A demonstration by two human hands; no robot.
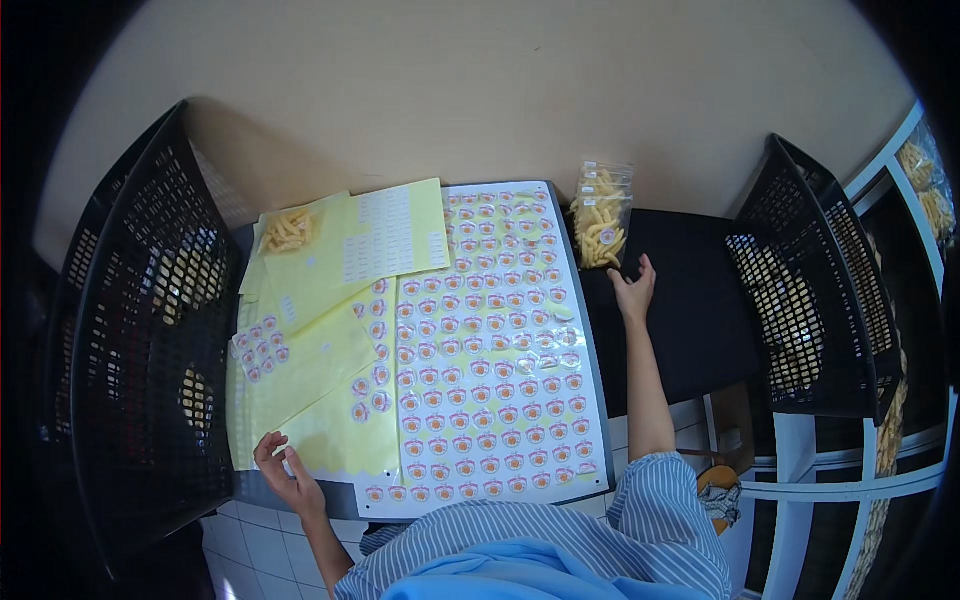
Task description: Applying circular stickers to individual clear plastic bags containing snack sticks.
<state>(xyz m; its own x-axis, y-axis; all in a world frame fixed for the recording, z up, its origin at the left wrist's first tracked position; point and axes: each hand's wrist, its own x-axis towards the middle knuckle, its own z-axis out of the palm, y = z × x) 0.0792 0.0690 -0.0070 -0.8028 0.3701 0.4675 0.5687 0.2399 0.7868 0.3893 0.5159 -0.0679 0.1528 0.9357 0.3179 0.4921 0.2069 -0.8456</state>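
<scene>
My right hand [636, 294] is open, its thumb close to the lower end of a stack of clear plastic packets [602, 217] of pale yellow stick-shaped snacks. The front packet bears a round sticker; whether the thumb touches it I cannot tell. My left hand [291, 476] hovers by the lower edge of yellow backing sheets [330, 442], fingers loosely bent and apart, nothing seen in them. Between my hands lies a large white sheet of round printed stickers [480, 367]. One snack packet [287, 231] rests on the yellow sheets at the upper left.
Tall black perforated plastic crates stand at left [150, 315] and right [825, 300], each with pale packets showing through. A yellow sheet of small white labels [397, 229] overlaps the sticker sheet. A black surface [690, 315] lies right, a beige wall [480, 97] behind, white-framed shelving [862, 491] lower right.
</scene>
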